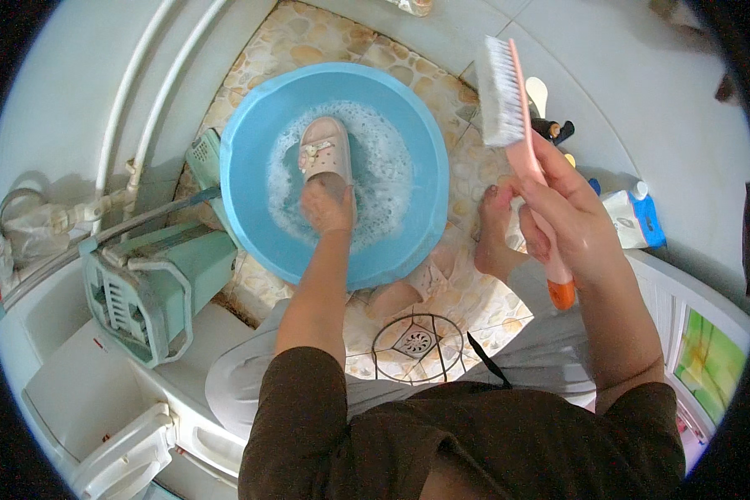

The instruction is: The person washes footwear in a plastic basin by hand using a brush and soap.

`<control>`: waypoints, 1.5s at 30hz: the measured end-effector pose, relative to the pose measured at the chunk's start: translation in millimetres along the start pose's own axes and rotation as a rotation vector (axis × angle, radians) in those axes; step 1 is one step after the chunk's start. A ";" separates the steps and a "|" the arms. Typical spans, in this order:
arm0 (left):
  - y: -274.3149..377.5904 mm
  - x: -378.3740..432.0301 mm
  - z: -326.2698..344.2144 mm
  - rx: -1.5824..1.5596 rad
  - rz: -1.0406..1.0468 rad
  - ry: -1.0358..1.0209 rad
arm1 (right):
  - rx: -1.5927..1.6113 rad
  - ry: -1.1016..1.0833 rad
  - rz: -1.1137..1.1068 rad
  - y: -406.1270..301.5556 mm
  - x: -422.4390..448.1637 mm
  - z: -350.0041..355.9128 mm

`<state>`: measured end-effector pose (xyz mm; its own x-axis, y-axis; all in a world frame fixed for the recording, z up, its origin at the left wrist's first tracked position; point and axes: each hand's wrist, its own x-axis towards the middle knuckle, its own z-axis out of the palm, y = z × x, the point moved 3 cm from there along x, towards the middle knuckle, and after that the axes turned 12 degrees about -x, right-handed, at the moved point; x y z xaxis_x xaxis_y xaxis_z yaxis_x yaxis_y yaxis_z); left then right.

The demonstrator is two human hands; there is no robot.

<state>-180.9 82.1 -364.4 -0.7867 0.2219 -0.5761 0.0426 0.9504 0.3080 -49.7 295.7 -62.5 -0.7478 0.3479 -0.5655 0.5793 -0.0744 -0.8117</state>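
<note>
A light blue plastic basin stands on the tiled floor with foamy water inside. My left hand reaches into it and is at the opening of a pale pink clog with small charms on its top; the fingers are partly hidden inside the shoe. Right of the basin, my right hand grips the handle of a pink scrubbing brush, held up with its white bristles facing left. The brush handle has an orange end. Another pale pink clog lies on the floor by the near rim of the basin.
A green mop bucket lies left of the basin, with a mop pole across it. Near my knees is a round floor drain with a wire ring around it. A blue and white bag stands by the right wall. White pipes run up the left wall.
</note>
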 end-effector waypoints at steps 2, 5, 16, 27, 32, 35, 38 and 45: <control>-7.3 3.7 -1.6 -0.295 -0.013 0.441 | 0.009 -0.007 0.046 4.4 10.0 -2.0; 36.0 17.8 6.4 0.019 -0.173 0.003 | 0.115 0.082 0.142 3.7 14.7 7.8; -5.4 16.4 -33.6 0.281 -0.008 -0.086 | 0.183 0.049 0.171 1.9 17.1 3.8; 23.2 -0.3 33.4 0.320 0.126 -0.101 | 0.062 -0.152 0.192 11.3 16.0 16.2; -19.1 20.4 -18.4 0.256 -0.043 -0.151 | 0.100 -0.110 0.188 15.3 13.6 8.1; -69.3 58.3 71.7 0.331 0.119 0.064 | 0.040 -0.140 0.151 -0.2 16.6 21.2; -6.2 29.1 44.3 -0.283 0.065 0.118 | 0.022 -0.115 0.145 10.0 22.4 14.1; 25.1 -7.4 12.5 -2.276 -0.282 -0.399 | 0.014 0.033 0.017 3.1 9.9 -5.8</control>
<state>-166.3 107.1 -361.9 -0.5202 0.4610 -0.7189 -0.7349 -0.6705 0.1018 -53.4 304.3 -69.7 -0.7264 0.3768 -0.5748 0.5872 -0.0942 -0.8039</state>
